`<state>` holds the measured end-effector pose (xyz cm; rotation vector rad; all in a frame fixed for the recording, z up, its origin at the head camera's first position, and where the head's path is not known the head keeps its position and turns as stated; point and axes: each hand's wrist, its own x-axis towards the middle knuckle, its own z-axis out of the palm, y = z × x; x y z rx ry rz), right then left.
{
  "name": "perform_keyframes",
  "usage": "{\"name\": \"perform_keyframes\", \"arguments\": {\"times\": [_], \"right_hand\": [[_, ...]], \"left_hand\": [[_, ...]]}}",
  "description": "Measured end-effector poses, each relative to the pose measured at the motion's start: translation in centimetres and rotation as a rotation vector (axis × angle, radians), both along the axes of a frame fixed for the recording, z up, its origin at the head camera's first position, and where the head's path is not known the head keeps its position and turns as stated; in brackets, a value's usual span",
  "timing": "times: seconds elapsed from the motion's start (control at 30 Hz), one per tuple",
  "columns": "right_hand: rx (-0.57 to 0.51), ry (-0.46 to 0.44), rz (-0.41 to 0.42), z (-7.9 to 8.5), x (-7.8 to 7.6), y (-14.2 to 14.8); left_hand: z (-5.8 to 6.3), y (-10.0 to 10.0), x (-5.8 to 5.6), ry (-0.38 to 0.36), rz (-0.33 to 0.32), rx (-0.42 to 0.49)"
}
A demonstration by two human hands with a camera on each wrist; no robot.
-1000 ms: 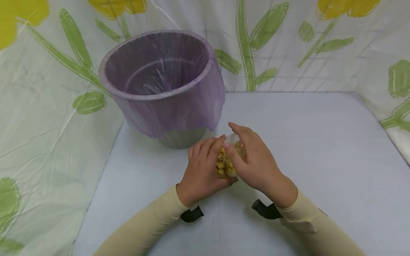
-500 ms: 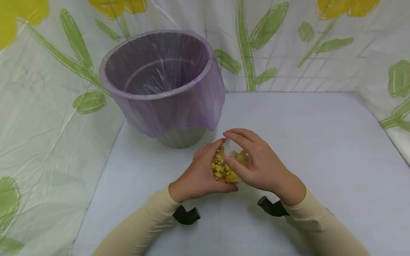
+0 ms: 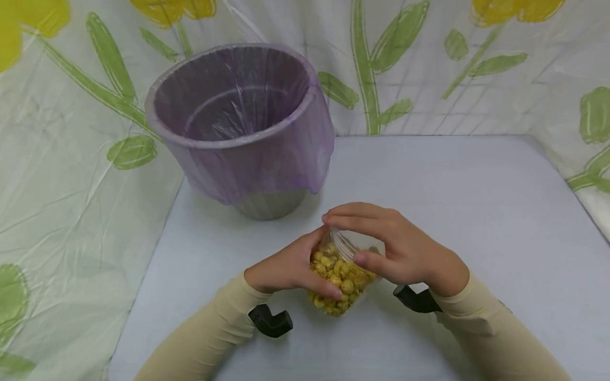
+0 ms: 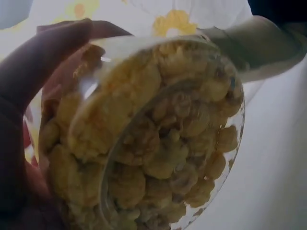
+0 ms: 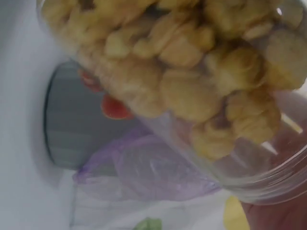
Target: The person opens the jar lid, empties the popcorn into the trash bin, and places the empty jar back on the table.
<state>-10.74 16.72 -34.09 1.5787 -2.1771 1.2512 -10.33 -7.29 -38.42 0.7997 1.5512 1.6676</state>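
Observation:
A clear jar of yellow popcorn [image 3: 345,283] is held tilted between both hands, its ridged neck ring [image 3: 340,243] towards the upper right. My left hand [image 3: 295,267] grips its side, thumb across the near face and most fingers hidden behind it. My right hand [image 3: 400,243] spans the neck end, fingers over the far edge and thumb on the near one. In the left wrist view the jar's round base [image 4: 158,163] faces the camera. The right wrist view shows popcorn [image 5: 187,91] through the wall and fingertips [image 5: 115,106] beyond it.
A grey bin [image 3: 269,206] lined with a purple bag [image 3: 267,166] stands behind the hands on the left of the white table [image 3: 467,211]. Flower-print plastic sheeting [image 3: 500,100] hangs at the back and sides. Black curved pieces [image 3: 271,320] sit at both wrists.
The jar has come down towards the body, with more of it showing. My right hand has moved down and right. My left hand has shifted from over the jar to its side.

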Motion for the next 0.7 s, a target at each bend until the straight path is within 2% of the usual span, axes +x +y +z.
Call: {"name": "perform_keyframes", "arguments": {"times": [0.13,0.23,0.33,0.5,0.7], "right_hand": [[-0.084,0.066,0.128,0.2,-0.2,-0.3],[-0.113,0.087,0.18,0.4,-0.2,-0.4],[-0.117,0.094,0.196,0.5,-0.2,-0.4],[-0.079,0.096,0.179,0.5,-0.2,0.2],[0.04,0.004,0.119,0.7,0.3,1.2]], "left_hand": [[-0.3,-0.2,-0.1,-0.128,-0.109,0.076],[-0.5,-0.2,-0.1,-0.167,-0.163,0.11],[-0.6,-0.1,-0.1,-0.183,-0.189,0.123],[-1.1,0.1,-0.1,-0.189,-0.188,0.111],[-1.6,0.1,-0.1,-0.166,-0.101,0.09]]}}
